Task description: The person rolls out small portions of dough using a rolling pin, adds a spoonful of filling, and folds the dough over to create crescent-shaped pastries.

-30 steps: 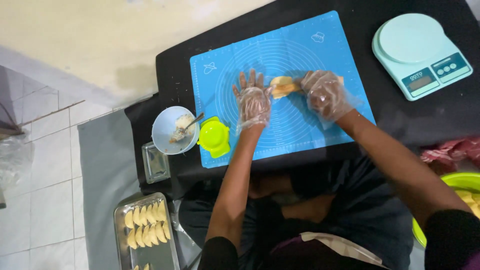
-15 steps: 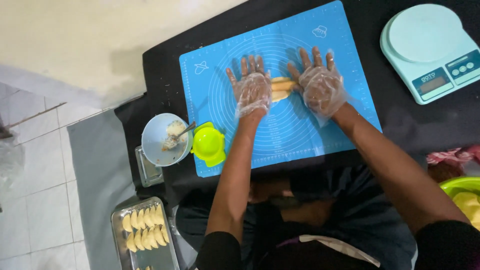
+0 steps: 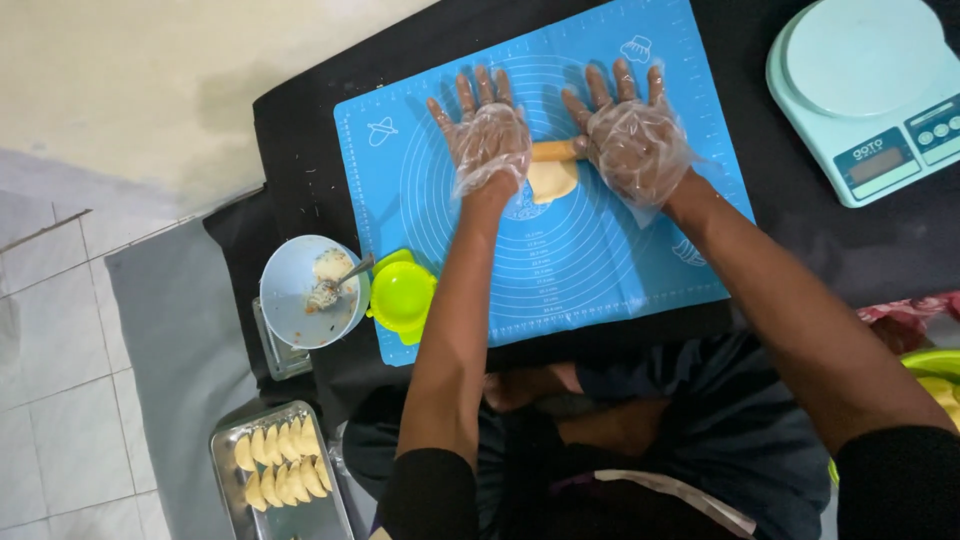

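My left hand (image 3: 488,135) and my right hand (image 3: 634,138) wear clear plastic gloves and lie flat, fingers spread, on a wooden rolling pin (image 3: 556,151) that shows only between them. Under the pin lies a small flat piece of pale yellow dough (image 3: 553,182) on a blue silicone mat (image 3: 560,260) printed with circles. Both palms press down on the pin over the mat's upper middle.
A light blue bowl (image 3: 300,310) with filling and a spoon and a lime-green dumpling press (image 3: 403,296) sit left of the mat. A metal tray (image 3: 225,480) holds several folded dumplings at lower left. A pale green kitchen scale (image 3: 865,85) is at upper right; a green bowl (image 3: 935,365) at right edge.
Both hands have gone from gripping the dough and pin to lying flat, and have slid forward across the mat, rolling the pin away from my body. The dough looks flatter.
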